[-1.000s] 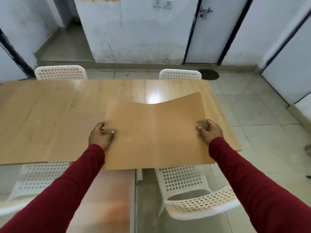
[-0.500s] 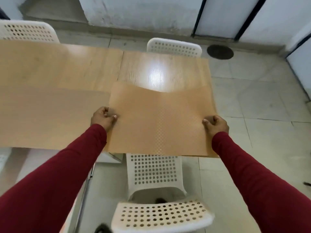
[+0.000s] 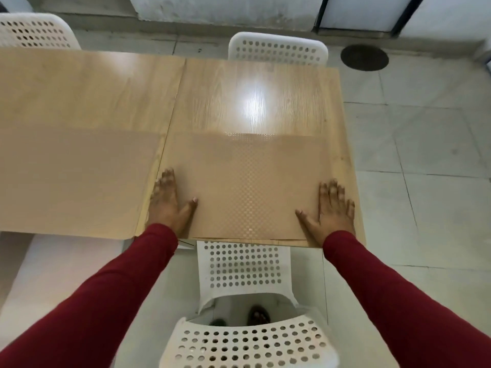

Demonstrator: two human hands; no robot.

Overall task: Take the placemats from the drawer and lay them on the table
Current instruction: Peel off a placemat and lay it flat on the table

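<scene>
Fingers [image 3: 166, 181] splayed flat, gripping nothing; left hand [image 3: 170, 205], right hand [image 3: 332, 211] palm-down pressing placemat [image 3: 247, 181] onto table [image 3: 239, 96].

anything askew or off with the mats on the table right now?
Nothing major. The right placemat lies flat and square under the left hand and right hand. The left placemat slightly overhangs the near edge of the table.
</scene>
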